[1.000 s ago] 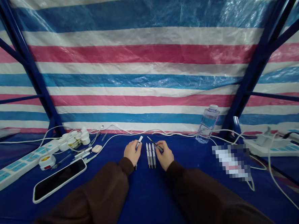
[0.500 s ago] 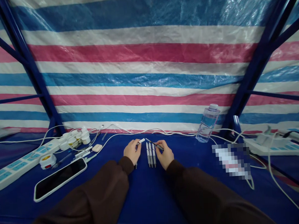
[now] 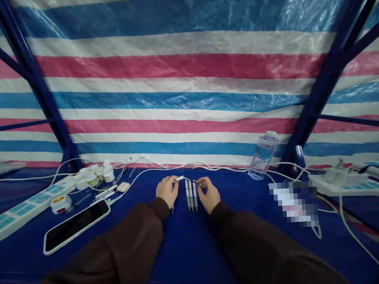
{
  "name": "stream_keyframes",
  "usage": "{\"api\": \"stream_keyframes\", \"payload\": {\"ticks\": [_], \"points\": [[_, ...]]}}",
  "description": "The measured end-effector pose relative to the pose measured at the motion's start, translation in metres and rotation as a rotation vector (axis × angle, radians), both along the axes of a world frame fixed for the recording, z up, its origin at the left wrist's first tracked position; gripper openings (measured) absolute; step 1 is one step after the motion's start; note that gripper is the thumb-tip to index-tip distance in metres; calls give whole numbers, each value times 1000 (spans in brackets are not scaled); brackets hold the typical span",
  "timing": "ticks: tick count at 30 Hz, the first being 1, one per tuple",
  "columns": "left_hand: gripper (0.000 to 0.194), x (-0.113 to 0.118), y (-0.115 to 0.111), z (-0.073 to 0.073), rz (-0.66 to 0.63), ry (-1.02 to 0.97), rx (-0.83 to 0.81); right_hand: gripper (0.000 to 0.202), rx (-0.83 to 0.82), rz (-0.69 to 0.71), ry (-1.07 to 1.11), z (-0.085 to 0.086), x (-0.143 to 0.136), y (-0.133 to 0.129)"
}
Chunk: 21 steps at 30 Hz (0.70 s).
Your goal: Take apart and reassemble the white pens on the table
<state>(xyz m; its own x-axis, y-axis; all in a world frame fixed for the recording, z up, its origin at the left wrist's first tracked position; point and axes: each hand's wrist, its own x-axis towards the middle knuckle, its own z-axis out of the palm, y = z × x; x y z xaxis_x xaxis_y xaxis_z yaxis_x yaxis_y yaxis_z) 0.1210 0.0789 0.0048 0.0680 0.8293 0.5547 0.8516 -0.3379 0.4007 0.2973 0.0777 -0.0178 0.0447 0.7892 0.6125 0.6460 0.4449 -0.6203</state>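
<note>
Left hand [image 3: 167, 191]: pinches white tube [image 3: 179, 178]
Right hand [image 3: 209, 195]: pinches thin dark rod [image 3: 195, 183]
White-grey pens [image 3: 190, 196]: three, seemingly whole
Tube-to-rod: seemingly unjoined

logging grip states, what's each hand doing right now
Left hand: closed, holding a white pen barrel.
Right hand: closed, holding a grey pen grip with thin refill protruding.

Pen [image 3: 172, 210] mostly hidden by left hand [image 3: 167, 192]
</note>
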Motion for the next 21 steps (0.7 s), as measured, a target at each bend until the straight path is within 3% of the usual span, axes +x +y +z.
{"api": "stream_keyframes", "payload": {"ticks": [7,21], "points": [[22,-1,0,-1,51,62,20,15,22,-23,-47,1,0,0],[22,-1,-2,0,65,72,33,13,163,72,-91,4,-2,-2]]}}
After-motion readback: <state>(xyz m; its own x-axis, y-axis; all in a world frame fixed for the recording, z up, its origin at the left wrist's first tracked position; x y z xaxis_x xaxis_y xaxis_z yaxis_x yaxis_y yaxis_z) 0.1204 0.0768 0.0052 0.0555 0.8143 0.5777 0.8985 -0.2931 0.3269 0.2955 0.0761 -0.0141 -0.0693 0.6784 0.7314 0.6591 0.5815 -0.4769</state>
